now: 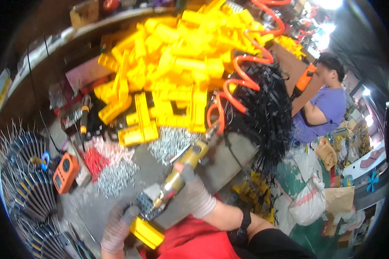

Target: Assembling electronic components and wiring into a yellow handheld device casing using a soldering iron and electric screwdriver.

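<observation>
My right hand (194, 194), in a grey glove, is wrapped round a yellow-green air screwdriver (177, 175). The tool slants down to the left, its tip close to a black perforated part (145, 203). My left hand (119, 224), in a grey striped glove, has its fingers curled at the edge of a yellow plastic part (147, 233) just below the black one. Whether those two parts are joined cannot be made out. Close by on the bench are silver screws (116, 177), red small pieces (95, 159) and a second heap of silver screws (173, 142).
A big pile of yellow plastic parts (177, 64) covers the far bench. Right of it hang a coiled orange hose (242, 60) and black cable ties (268, 108). An orange device (66, 172) stands left. A person in purple (326, 103) sits at right, near white sacks (309, 200).
</observation>
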Available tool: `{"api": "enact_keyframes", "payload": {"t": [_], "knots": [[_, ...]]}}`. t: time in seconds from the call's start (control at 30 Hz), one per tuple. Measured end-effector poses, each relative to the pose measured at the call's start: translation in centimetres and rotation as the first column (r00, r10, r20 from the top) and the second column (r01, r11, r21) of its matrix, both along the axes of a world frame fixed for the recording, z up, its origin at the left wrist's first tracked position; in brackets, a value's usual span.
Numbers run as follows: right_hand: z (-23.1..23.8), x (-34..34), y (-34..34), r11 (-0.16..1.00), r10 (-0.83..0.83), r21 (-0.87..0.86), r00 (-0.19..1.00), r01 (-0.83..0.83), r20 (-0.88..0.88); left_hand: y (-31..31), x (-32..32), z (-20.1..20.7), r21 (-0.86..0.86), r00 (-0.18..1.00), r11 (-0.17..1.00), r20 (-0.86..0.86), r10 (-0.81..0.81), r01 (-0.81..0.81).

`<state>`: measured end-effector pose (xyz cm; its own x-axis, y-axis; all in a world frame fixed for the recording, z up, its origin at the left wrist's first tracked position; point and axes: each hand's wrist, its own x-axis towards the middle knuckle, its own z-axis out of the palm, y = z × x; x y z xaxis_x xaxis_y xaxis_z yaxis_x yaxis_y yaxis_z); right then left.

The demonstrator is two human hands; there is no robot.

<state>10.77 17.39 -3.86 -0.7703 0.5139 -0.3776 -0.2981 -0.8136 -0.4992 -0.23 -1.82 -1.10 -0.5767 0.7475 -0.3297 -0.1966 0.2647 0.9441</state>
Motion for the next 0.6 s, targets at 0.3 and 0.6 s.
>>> {"api": "enact_keyframes", "payload": {"t": [0.3,0.6], "knots": [[3.7,1.7,3.5,0.939,-0.133,0.323,0.991,0.116,0.03,2.1,0.2,-0.1,-0.166,0.989,0.986,-0.143,-0.023,-0.001],[4.9,2.8,13.9,0.858,-0.166,0.505,0.981,0.093,0.101,2.7,-0.8,2.3,-0.064,0.989,0.997,-0.136,-0.053,0.044]]}}
